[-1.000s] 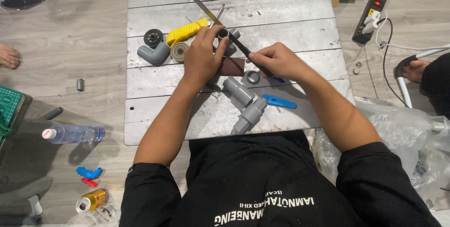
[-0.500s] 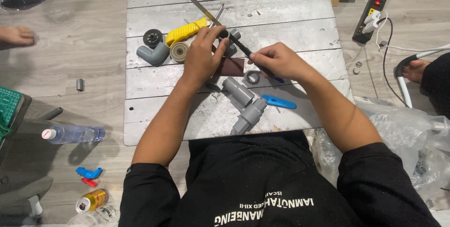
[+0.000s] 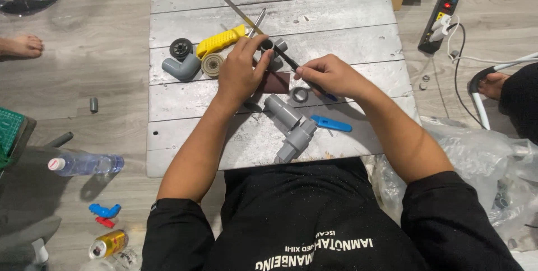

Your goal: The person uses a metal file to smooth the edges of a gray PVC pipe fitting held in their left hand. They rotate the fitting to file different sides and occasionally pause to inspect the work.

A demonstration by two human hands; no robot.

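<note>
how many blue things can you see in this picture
2: a blue handle on the board beside the grey valve assembly, and a blue fitting on the floor at lower left. Others may be hidden.

Very little has changed over the last second. The bare foot [image 3: 22, 45] on the floor, out past the bench's [image 3: 336, 13] left edge, has slid further into sight: first only its toes showed at the picture's left border, now most of the foot is visible. At the middle of the bench, the left hand [image 3: 240, 75] and right hand [image 3: 328, 75] have shifted only slightly on the thin dark tool [image 3: 288, 61] they grip together.
</note>
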